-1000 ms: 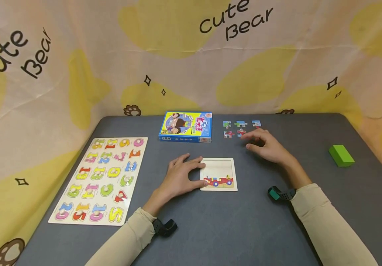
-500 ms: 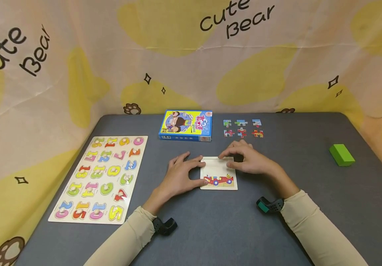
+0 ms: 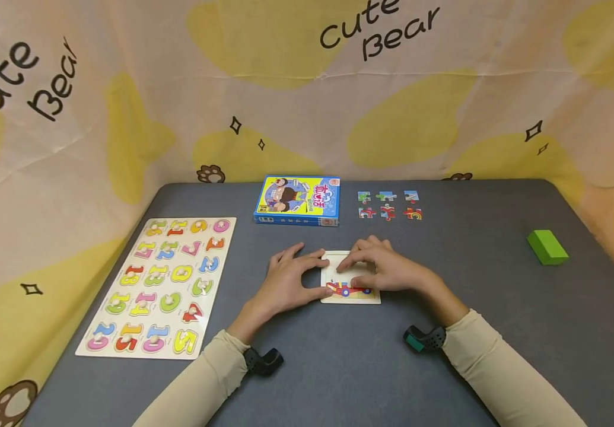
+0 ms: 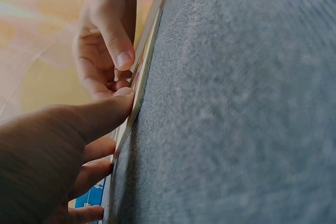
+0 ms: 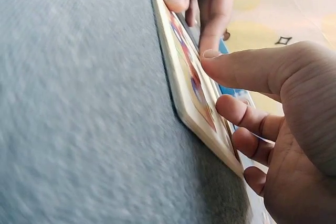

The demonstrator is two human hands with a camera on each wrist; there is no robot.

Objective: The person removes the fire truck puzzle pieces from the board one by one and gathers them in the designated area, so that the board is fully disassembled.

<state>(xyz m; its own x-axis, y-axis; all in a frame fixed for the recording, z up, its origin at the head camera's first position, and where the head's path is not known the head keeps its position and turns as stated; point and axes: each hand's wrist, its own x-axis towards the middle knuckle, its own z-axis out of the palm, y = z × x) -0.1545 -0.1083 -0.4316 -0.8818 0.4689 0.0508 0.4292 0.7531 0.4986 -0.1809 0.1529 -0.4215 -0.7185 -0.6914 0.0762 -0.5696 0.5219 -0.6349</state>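
A small jigsaw tray [image 3: 366, 299] lies on the table, its upper part bare and a red car picture along its near part. My left hand [image 3: 288, 281] rests at its left side, thumb on the near corner and the index fingertip at the far corner. Over the tray is my right hand [image 3: 392, 267], thumb and index finger apart and no piece visible between them; whether a fingertip touches the car picture I cannot tell. Behind, several jigsaw pieces [image 3: 387, 212] lie in two rows.
A blue and yellow box [image 3: 297, 201] lies at the back. To the left is a number puzzle board [image 3: 157, 290] with knobbed numerals. A green block [image 3: 547, 247] sits on the right of the grey table [image 3: 339, 367]. A patterned cloth [image 3: 285, 77] hangs behind.
My right hand has come from the loose pieces toward me and left, over the tray, uncovering a red piece at the right of the near row. My left hand has stayed at the tray.
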